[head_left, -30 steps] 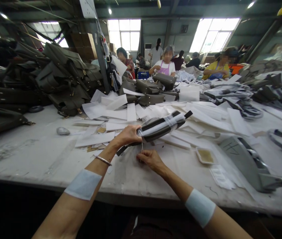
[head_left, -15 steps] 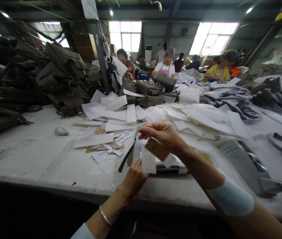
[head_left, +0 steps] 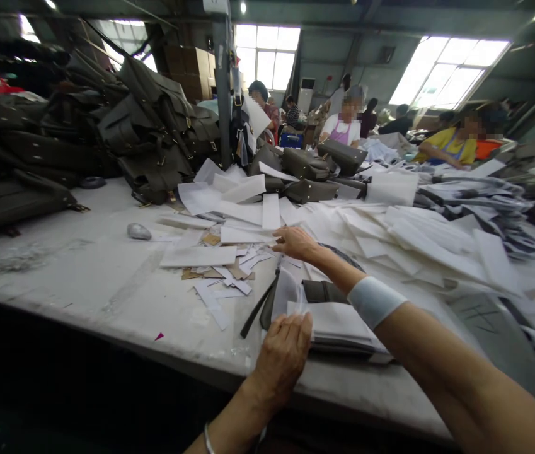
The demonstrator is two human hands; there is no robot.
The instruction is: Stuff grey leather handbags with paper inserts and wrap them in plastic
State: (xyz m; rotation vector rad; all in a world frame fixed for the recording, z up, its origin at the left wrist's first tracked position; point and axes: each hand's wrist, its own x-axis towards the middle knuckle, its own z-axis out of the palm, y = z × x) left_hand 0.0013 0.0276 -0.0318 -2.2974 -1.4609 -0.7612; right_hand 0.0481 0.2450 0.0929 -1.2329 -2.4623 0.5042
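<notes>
In front of me at the table edge lies a dark grey bag [head_left: 326,291] with a strap [head_left: 255,312] trailing out on its left. A white sheet [head_left: 343,320] covers its near part. My left hand [head_left: 286,347] is closed at the left end of this sheet, fingers bent together over its edge. My right hand [head_left: 295,243] reaches across above the bag, fingers stretched forward over white padding strips and scraps. Nothing shows in its fingers. Just left of the bag are brown and white paper scraps [head_left: 222,284].
Dark bags [head_left: 154,132] are heaped at the back left, beside a post [head_left: 222,88]. White sheets [head_left: 404,239] spread across the right. A grey mouse-shaped object [head_left: 139,231] lies on the table [head_left: 97,265]. Co-workers [head_left: 343,126] sit beyond the piles.
My right hand has let go of a small brown card and stretched out toward the scraps. My left hand now lies at the white sheet's edge. The view has shifted.
</notes>
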